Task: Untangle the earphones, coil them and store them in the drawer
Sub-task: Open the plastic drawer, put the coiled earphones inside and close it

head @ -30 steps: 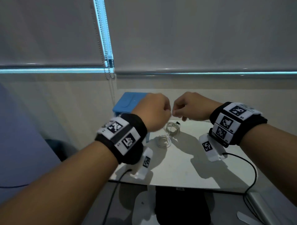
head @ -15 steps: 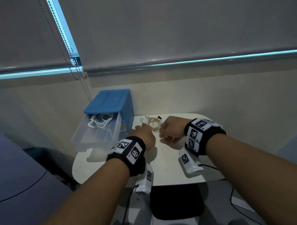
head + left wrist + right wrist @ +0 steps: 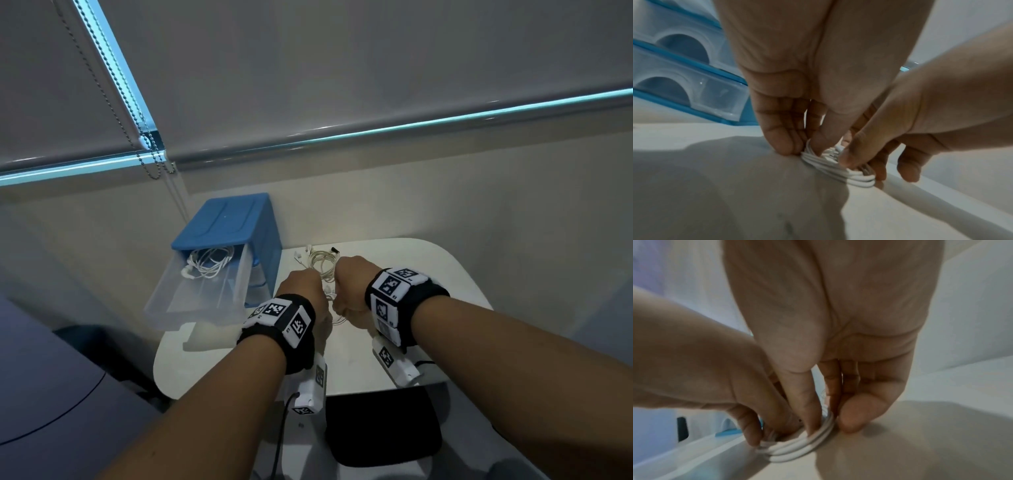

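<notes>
A small coil of white earphones [image 3: 840, 172] [image 3: 797, 449] lies on the white table [image 3: 428, 274], held between both hands. My left hand [image 3: 303, 291] [image 3: 807, 146] pinches its left side with thumb and fingers. My right hand [image 3: 349, 291] [image 3: 826, 423] pinches the other side. In the head view only a few loops of the coiled earphones [image 3: 330, 296] show between the two fists. A blue drawer unit [image 3: 233, 226] stands at the table's left, its clear top drawer [image 3: 191, 305] pulled out with a white earphone bundle [image 3: 209, 262] inside.
Another pale earphone set [image 3: 320, 258] lies loosely on the table just behind my hands. A bead chain [image 3: 113, 106] from the window blind hangs at the back left. A black chair seat [image 3: 383, 428] sits under the table's near edge.
My view has tilted down and left, bringing the drawer unit into sight. Both hands came down from mid-air to the table and now pinch the coil there.
</notes>
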### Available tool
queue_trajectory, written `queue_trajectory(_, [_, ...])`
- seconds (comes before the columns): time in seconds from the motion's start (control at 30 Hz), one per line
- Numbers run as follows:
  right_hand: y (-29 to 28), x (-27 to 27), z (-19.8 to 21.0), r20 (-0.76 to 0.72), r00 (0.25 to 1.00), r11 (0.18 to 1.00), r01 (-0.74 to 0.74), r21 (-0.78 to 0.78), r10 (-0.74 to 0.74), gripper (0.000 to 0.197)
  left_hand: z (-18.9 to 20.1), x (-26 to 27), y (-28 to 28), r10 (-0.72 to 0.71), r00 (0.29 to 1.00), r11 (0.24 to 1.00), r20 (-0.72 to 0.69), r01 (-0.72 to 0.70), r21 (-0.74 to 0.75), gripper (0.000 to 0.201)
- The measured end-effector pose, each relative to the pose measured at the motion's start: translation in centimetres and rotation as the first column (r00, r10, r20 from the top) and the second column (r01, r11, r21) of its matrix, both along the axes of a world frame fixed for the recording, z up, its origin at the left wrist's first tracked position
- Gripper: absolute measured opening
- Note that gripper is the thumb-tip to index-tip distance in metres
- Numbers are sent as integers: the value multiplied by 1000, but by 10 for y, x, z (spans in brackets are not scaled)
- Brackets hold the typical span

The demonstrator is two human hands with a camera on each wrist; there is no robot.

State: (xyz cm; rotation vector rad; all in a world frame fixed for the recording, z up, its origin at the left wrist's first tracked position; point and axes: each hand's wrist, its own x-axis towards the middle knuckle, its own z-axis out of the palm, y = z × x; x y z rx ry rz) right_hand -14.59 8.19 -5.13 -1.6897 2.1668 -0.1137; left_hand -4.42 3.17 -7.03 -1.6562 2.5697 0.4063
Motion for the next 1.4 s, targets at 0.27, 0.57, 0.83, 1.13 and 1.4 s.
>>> queue_trajectory(0.27, [18,-10,12,130,989,996,74,-58,-66,15,8,2,16,-84,992,996,-98,81,-31,18])
queue_trajectory(0.57, [41,-25,31,693,713,953,270,-138,-101,15,49,9,34,-164,876,978,-454,84,-192,18])
queue_trajectory(0.83, [44,-7,86,800,594,912,279,-302,83,29,114,37,32,-339,800,913,-495,153,-378,17])
queue_trajectory(1.13, [3,47,118,829,537,941,176,-290,155,14,168,112,-5,-432,775,886,-461,269,-377,18])
queue_trajectory(1.4, [-37,89,105,698,693,935,98,-342,183,11,141,156,-41,-322,798,935,-510,185,-302,20])
